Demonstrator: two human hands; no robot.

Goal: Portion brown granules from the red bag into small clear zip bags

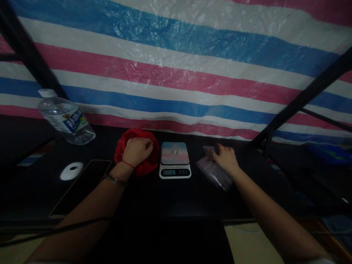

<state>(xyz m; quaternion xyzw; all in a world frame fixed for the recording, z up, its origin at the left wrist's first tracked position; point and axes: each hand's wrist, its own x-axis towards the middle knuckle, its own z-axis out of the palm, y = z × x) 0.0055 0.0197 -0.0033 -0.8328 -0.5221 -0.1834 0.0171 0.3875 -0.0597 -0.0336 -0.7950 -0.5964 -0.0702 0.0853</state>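
A small white scale sits in the middle of the black worktop. A little see-through thing is on its plate, and the scale has a small screen at its 6 o'clock edge.

Between 9 and 10 o'clock from the scale is a red bag. The left hand is over the bag with its fingers curled in. You cannot tell if it has hold of anything, because its fingertips are hidden. That arm wears a red string and some beads.

At 3 o'clock from the scale, some small clear bags lie in a pile. The right hand is on them at their 2 o'clock side. Its fingers are bent and a bit apart, but it is too dark to tell if they pinch a bag.

Far off at 10 o'clock from the scale is a clear bottle with a white cap. At 9 o'clock is a white round thing, just beside a dark phone. A striped sheet hangs at 12 o'clock, behind the worktop.
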